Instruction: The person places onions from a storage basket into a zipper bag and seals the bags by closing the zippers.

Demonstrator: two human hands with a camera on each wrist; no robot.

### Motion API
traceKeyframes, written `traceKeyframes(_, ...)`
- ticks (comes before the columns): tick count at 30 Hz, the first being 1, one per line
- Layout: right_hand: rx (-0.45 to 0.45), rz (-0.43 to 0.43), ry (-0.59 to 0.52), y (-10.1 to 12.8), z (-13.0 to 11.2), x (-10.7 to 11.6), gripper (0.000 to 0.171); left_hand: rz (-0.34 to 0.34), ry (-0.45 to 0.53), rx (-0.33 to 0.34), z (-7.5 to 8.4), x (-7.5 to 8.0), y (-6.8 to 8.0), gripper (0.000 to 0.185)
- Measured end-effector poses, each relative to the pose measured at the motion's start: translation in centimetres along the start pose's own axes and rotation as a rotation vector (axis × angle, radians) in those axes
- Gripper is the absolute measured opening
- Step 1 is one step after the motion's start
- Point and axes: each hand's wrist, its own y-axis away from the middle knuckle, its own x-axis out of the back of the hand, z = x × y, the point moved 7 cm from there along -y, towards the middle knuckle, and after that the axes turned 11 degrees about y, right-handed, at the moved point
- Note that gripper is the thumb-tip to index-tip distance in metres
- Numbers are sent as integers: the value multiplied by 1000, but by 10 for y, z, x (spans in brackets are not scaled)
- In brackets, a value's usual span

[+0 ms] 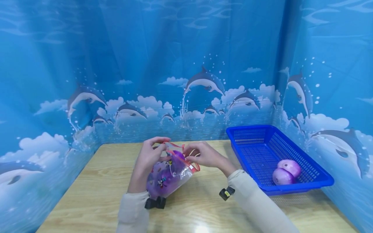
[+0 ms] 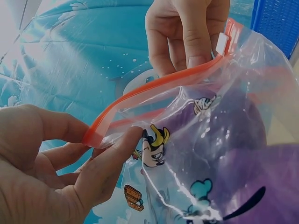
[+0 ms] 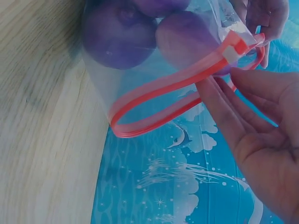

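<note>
A clear zip bag (image 1: 163,179) with a red-orange rim and printed cartoon figures hangs between the hands over the table. Several purple onions (image 3: 119,35) show through its plastic. My left hand (image 1: 150,155) pinches one end of the rim (image 2: 154,86) between thumb and fingers. At the mouth, beside the white slider (image 2: 222,44), is my right hand (image 1: 205,154). Its fingers (image 3: 219,105) are fairly straight and reach into the opening, the tips right at the rim. The mouth stands apart as a loop. Part of the right fingers is hidden behind the rim in the left wrist view.
A blue plastic basket (image 1: 291,137) stands on the right of the wooden table (image 1: 102,194). Two purple onions (image 1: 287,171) lie in its near end. A blue curtain (image 1: 163,64) printed with dolphins hangs behind the table and along the sides.
</note>
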Motion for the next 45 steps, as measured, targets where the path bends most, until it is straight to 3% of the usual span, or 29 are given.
traceKeyframes(13, 100, -121, -158, -1, -8, -7, 34, -1, -18, -3, -1, 2, -2, 32)
traceKeyframes(22, 86, -94, -167, 0, -4, -6, 31, -2, -12, 1, -1, 1, -2, 30)
traceKeyframes(31, 154, -116, -189, -2, -9, -11, 36, -7, -30, -7, -1, 0, -2, 30)
traceKeyframes(41, 45, -219, -291, 0, -8, -21, 50, 1, -55, 11, -1, 2, -1, 30)
traceKeyframes(45, 39, -217, -317, -1, -8, -21, 53, 7, -42, 17, -1, 2, 0, 31)
